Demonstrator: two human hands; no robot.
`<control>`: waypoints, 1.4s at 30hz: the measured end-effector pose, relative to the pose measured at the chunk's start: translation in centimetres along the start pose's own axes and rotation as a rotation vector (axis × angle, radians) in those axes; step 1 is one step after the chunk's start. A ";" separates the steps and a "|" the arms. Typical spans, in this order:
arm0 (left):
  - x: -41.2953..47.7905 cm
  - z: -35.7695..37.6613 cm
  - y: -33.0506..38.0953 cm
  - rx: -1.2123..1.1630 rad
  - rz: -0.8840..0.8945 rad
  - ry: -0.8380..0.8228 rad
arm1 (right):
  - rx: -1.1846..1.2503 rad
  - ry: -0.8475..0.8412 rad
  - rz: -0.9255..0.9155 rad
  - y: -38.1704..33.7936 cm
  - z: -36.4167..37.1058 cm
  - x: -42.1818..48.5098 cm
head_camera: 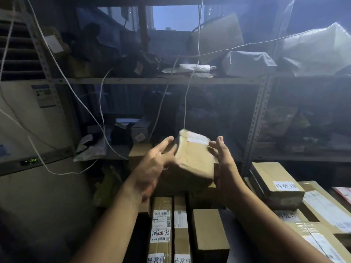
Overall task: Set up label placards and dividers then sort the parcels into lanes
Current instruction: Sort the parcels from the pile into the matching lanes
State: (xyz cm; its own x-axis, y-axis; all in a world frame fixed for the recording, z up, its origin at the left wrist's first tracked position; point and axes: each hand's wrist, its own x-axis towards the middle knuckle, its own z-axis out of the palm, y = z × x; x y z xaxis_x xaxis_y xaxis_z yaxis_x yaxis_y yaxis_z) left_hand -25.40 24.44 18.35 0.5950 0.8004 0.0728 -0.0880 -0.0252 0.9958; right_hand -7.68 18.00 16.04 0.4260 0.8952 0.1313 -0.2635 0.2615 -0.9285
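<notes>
Two bare hands flank a small brown cardboard parcel (193,158) before a grey metal shelf rack (254,118).
The left hand (152,166) and right hand (225,164) have their fingers spread wide and nearly straight; motion blur hides whether they touch it. The parcel is tilted in the air above a row of long brown labelled cartons (161,224), left of a white paper placard (285,186).

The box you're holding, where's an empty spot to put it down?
A dark bare strip lies between the plain box and the stacked boxes on the right. A narrower dark gap sits left of the long labelled box, too dim to judge. Below the parcel, boxes stand packed side by side; the shelf behind is cluttered.
</notes>
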 end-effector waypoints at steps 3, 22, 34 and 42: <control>0.4 0.8 -0.3 0.045 0.069 -0.111 | 0.178 0.082 0.138 0.9 -0.1 0.4; 1.5 -0.2 -1.8 -0.056 0.062 0.016 | -0.577 -0.192 -0.376 -1.0 -1.6 0.6; 1.8 -0.8 -0.5 -0.100 0.001 -0.119 | -0.729 -0.403 -0.119 -5.8 -2.8 3.5; 2.5 -2.7 -3.0 -0.615 -0.113 0.106 | 0.142 0.004 -0.059 -4.4 -2.7 3.5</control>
State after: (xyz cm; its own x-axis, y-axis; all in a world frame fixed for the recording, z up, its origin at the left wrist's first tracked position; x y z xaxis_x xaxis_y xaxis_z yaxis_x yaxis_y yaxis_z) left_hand -25.76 28.16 15.36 0.5483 0.8335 -0.0685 -0.4906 0.3869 0.7808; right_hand -2.67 19.03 19.63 0.4480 0.8753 0.1821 -0.3580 0.3622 -0.8606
